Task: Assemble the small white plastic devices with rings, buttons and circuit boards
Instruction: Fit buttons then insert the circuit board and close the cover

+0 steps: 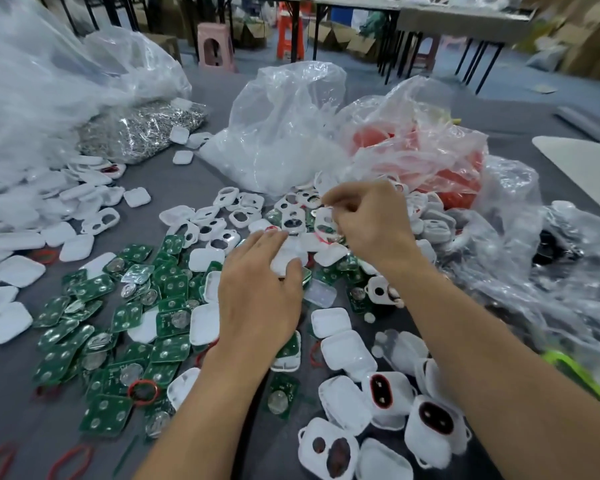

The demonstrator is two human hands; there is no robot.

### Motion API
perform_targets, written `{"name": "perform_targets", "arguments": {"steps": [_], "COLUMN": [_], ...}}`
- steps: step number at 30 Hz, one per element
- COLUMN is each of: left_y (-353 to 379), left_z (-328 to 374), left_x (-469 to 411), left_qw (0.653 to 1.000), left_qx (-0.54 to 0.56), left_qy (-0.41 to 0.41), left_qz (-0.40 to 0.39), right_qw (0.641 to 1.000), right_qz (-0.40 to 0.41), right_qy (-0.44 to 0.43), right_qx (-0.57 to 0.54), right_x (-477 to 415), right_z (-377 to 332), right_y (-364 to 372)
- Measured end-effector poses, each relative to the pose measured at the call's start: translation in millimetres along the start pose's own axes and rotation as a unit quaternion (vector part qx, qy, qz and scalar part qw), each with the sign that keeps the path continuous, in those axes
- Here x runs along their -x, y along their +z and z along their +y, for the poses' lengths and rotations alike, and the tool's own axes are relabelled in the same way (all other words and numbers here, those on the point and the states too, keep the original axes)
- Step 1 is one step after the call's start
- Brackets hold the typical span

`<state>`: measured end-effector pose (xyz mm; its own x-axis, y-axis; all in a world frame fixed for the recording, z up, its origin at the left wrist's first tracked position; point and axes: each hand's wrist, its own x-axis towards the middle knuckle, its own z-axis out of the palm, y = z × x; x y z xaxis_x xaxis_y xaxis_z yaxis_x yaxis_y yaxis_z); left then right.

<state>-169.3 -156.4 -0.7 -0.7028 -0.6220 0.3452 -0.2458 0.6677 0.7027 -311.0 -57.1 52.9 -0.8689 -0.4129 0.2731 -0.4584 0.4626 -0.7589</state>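
From the head view we saw the left hand (260, 289) palm down over the middle of the grey table (11, 393). Its thumb and fingers were curled round a white shell (286, 263), which it held just above the litter of parts. The right hand (364, 220) sat just beyond it, over a heap of white frames (222, 216) with cut-out openings. Its fingers were curled tight, but we could not tell whether they pinched anything.

Green circuit boards (167, 351) lay thick to the left of the left forearm, many carrying a round silver cell. Whatever was printed on them was too small for us to read. Red rings (143, 392) lay scattered among them. Beside the right forearm we found white devices (381, 393) with dark buttons showing in their openings.

Behind the hands stood a clear bag of white parts (284, 133) and a bag of red parts (430, 157), touching each other. Far left lay a bag of metal pieces (142, 129). Crumpled plastic (551, 289) crowded the right side, close against the right forearm. Bare table showed at the near left corner, in a strip between the two forearms, and between the metal pieces and the white-parts bag. A pink stool (215, 46) stood on the floor past the table's far edge.
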Motion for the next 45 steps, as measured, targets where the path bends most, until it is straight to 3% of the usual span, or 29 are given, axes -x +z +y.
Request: {"name": "perform_targets", "arguments": {"steps": [2,4,8,11,13,18,20,22,25,26,30,33,38,40,42,43,45], "left_y": [-2.2,-2.6,5.0,9.1,8.9,4.6,5.2,5.0,-2.0,-6.5,-19.1,-18.2,-16.9,-13.7,-9.0,-5.7,1.6], "left_z": [6.6,16.7,30.5,33.6,35.1,34.0,33.2,34.3,31.1,29.3,19.7,21.2,21.5,23.8,27.0,27.4,26.4], "left_x": [4.2,8.8,17.3,22.2,23.2,21.5,21.0,18.2,8.9,4.5,-4.7,-3.1,-0.6,1.3,4.9,7.6,13.5], "left_qw": [0.998,0.985,0.946,0.932,0.904,0.821,0.816,0.817,0.81,0.807,0.785,0.806,0.85,0.865,0.876,0.884,0.911], "left_qx": [0.068,0.156,0.3,0.338,0.4,0.528,0.532,0.53,0.53,0.525,0.52,0.502,0.461,0.449,0.429,0.414,0.36], "left_qy": [0.001,-0.006,-0.048,-0.056,-0.072,-0.069,-0.074,-0.092,-0.138,-0.159,-0.22,-0.231,-0.212,-0.19,-0.172,-0.158,-0.126], "left_qz": [-0.019,-0.07,-0.116,-0.12,-0.13,-0.205,-0.214,-0.208,-0.21,-0.22,-0.256,-0.212,-0.142,-0.12,-0.136,-0.147,-0.159], "right_qw": [0.971,0.927,0.901,0.946,0.953,0.835,0.824,0.844,0.97,0.988,0.973,0.942,0.932,0.957,0.996,0.995,0.94], "right_qz": [-0.001,-0.033,-0.053,-0.025,-0.04,-0.07,-0.094,-0.115,-0.09,-0.092,-0.198,-0.191,-0.159,-0.128,-0.078,-0.041,0.004], "right_qy": [0.105,0.169,0.208,0.179,0.171,0.295,0.305,0.294,0.158,0.094,-0.064,-0.127,-0.162,-0.134,-0.027,0.042,0.165], "right_qx": [-0.214,-0.332,-0.376,-0.27,-0.247,-0.458,-0.469,-0.435,-0.163,-0.081,0.103,0.244,0.281,0.225,0.04,-0.082,-0.297], "right_x": [19.2,39.3,71.3,89.1,97.0,105.6,109.8,111.9,116.1,118.1,132.0,138.9,142.8,141.1,134.8,129.2,117.5], "right_z": [-0.9,1.3,7.0,12.5,14.7,15.9,15.7,13.4,14.4,12.3,-7.5,-9.7,-6.3,-2.3,2.6,6.7,16.8], "right_y": [-15.5,-27.1,-42.8,-49.6,-54.5,-58.4,-53.7,-51.8,-55.5,-54.8,-30.7,-7.9,-1.2,-7.8,-20.5,-29.7,-49.4]}}
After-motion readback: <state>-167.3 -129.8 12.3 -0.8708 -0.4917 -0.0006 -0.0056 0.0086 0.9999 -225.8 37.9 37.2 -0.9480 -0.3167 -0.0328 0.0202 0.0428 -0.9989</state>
